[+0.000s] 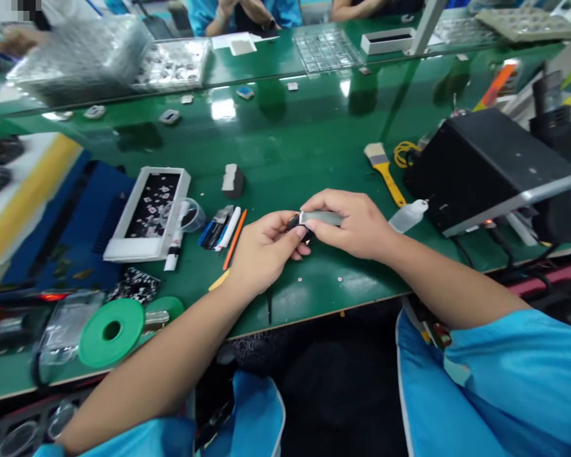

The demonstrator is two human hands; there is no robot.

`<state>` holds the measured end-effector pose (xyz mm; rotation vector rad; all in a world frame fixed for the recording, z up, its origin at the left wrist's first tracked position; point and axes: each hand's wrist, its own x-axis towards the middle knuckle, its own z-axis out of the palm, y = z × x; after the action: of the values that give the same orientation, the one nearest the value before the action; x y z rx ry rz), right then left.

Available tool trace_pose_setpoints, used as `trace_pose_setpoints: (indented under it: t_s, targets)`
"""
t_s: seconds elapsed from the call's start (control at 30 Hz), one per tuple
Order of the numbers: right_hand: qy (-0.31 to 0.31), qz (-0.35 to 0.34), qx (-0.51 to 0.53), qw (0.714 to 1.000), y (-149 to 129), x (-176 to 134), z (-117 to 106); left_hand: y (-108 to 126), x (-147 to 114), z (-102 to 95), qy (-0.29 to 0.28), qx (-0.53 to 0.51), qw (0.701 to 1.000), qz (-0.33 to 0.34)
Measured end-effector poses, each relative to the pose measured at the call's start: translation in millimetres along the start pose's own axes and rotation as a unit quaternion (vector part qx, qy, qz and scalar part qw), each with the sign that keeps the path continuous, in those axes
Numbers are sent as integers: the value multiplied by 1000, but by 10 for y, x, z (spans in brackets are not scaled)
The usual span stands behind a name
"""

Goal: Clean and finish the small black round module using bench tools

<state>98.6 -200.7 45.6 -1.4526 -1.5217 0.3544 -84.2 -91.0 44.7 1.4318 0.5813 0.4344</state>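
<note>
Both hands meet just above the green bench (285, 158). Left hand (261, 251) is curled, fingertips pinching a small black part (295, 223). Right hand (356, 222) is closed around a grey flat tool (321, 218) lying roughly level, its tip pointing left onto that part. Further left, a white tray (118, 244) holds tiny loose bits. Yellow-handled brush (385, 171) lies beyond.

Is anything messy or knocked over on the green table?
Mostly tidy. A marker leans off the corner of the white tray, and the squeeze bottle lies on its side. Both hands, left hand and right hand, hold a small black part.
</note>
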Motion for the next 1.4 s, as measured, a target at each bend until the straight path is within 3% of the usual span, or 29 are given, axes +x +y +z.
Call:
trace_pose_setpoints:
  t_s: [0.4, 0.57, 0.9, 1.07, 1.2, 1.4]
  targets:
    - [68, -10, -90, 994, 33, -48, -62, -31, 41, 117, -35, -54, 998, -24]
    - [34, 29, -109, 993, 2, -63, -93, -29, 39, 119, -29, -44, 998, -33]
    - [11, -16, -97, 995, -22, -71, -86, -65, 54, 76, -25, -59, 998, -23]
    - [35, 40, -80, 995, -31, -55, -53, -109, 46, 22, -43, -53, 998, -1]
    - [-5, 45, -61, 997, -18, -38, -34, -127, 50, -13, -39, -37, 998, 18]
    - [27, 35, -34, 998, -7, -18, -13, -55, 27, -27, -18, -12, 999, 33]
